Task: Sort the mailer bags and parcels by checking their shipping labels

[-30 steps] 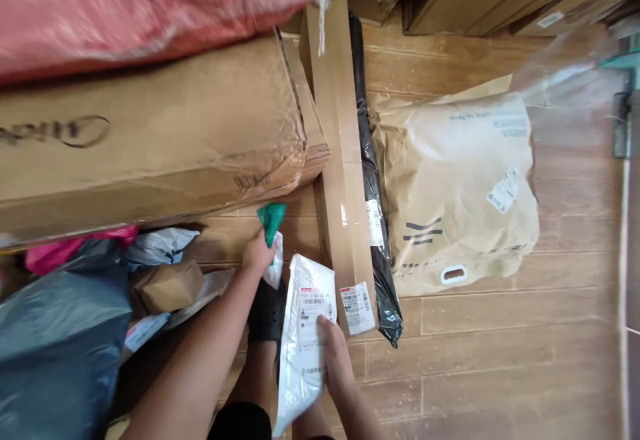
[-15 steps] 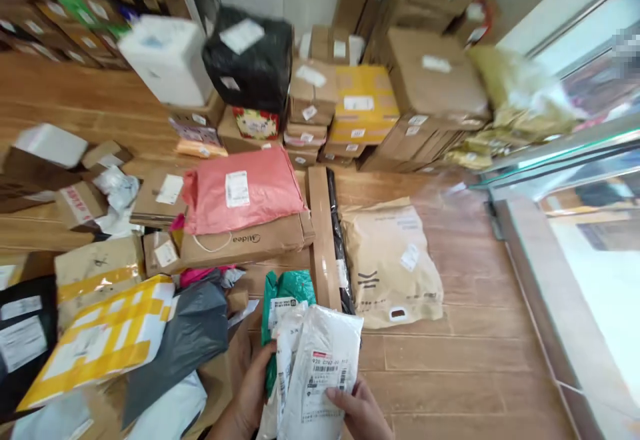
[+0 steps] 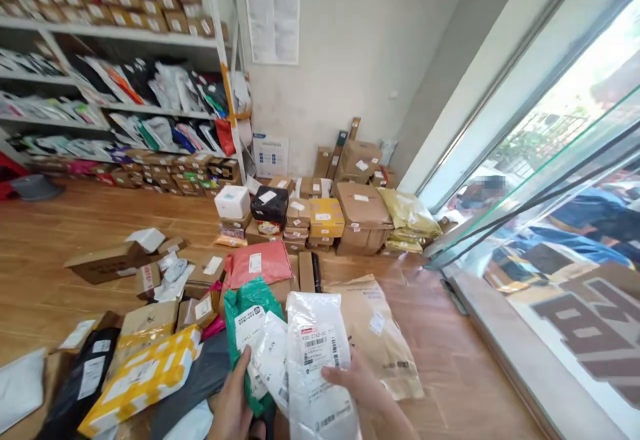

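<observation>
Low in the frame, the left hand [image 3: 234, 405] grips a green parcel [image 3: 245, 307]; the right hand [image 3: 356, 381] pinches a white parcel [image 3: 315, 347] beside it.

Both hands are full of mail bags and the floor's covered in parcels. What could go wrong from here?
The small white bag sits loosely between the green bag in the left hand and the white bag in the right hand; it might slip out. The yellow parcel lies close, a possible trip hazard.

White mailer [image 3: 320, 360], green mailer [image 3: 245, 313], held upright
</observation>
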Motion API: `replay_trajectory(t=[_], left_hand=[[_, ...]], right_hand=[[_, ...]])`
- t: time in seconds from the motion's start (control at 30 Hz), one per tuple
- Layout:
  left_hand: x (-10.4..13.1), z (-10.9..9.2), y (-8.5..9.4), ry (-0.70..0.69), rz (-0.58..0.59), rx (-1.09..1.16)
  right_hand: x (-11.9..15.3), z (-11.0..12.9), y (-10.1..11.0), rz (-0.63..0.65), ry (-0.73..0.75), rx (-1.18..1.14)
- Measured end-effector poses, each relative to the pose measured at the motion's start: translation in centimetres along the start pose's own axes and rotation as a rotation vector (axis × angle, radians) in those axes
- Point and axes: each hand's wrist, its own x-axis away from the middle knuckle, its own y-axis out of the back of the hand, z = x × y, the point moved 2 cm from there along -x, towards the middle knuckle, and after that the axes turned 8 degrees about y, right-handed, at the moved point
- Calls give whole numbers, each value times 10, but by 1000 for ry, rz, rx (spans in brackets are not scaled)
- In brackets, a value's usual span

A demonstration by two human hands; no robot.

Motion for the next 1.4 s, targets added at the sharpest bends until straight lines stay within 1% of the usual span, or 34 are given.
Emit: replay_trajectory(t=[0.03,0.07,0.1,0.17,0.2,0.27,0.3,0.33,0.37,0.43,0.5,0.57,0.6,0.67,0.73,0.83,0.87,0.9,0.97,1.0,1.07,1.13,1.2,1.27,1.33,1.4], left_hand=[[17,-5,0,-21,28,28],[30,-11,1,-77,66,29],[41,-16,5,-165,111,-8],[57,-27,16,-412,180,-149],[63,-32,23,-546,189,-235],[74,-41,34,-780,164,-401],[80,-44,37,-864,141,-459],[87,-46,38,-920,122,-484],[93,-46,36,-949,127,-483],[107,-42,29,-946,207,-442],[119,-34,21,-898,308,-389],[129,-28,21,-810,354,-324],[133,-26,25,-751,352,-281],[141,-28,39,-644,345,-212],[147,-37,59,-588,335,-227],[150,-54,91,-601,276,-340],[151,-58,100,-616,246,-347],[152,-61,107,-636,219,-343],[155,-64,116,-667,174,-304],[157,-64,117,-671,148,-277],[162,-61,117,-637,111,-204],[167,-57,115,-584,135,-83],[170,-52,115,-531,206,-17],[169,-48,116,-503,307,-54],[166,-43,118,-501,415,-136],[164,-38,120,-526,473,-166]], right_hand=[[11,15,2,32,23,31],[22,29,5,54,43,58],[33,43,9,63,74,74],[54,66,15,54,154,79],[64,74,17,36,190,65],[78,84,17,-14,234,4],[83,85,13,-41,251,-43],[86,83,6,-63,260,-94],[87,79,-4,-78,266,-144],[88,64,-30,-79,253,-219],[86,43,-61,-61,221,-246],[85,22,-89,-51,206,-265],[85,12,-100,-51,203,-282],[89,-7,-118,-62,201,-326],[96,-23,-131,-70,207,-351],[109,-40,-151,-65,224,-340],[112,-45,-159,-70,228,-348],[116,-50,-167,-90,234,-368],[120,-59,-182,-152,253,-439],[122,-63,-188,-184,262,-475],[125,-72,-197,-219,256,-534],[127,-78,-200,-220,206,-580],[131,-81,-197,-228,138,-639],[136,-77,-194,-244,103,-704],[141,-72,-195,-252,103,-764],[145,-68,-199,-265,123,-810]])
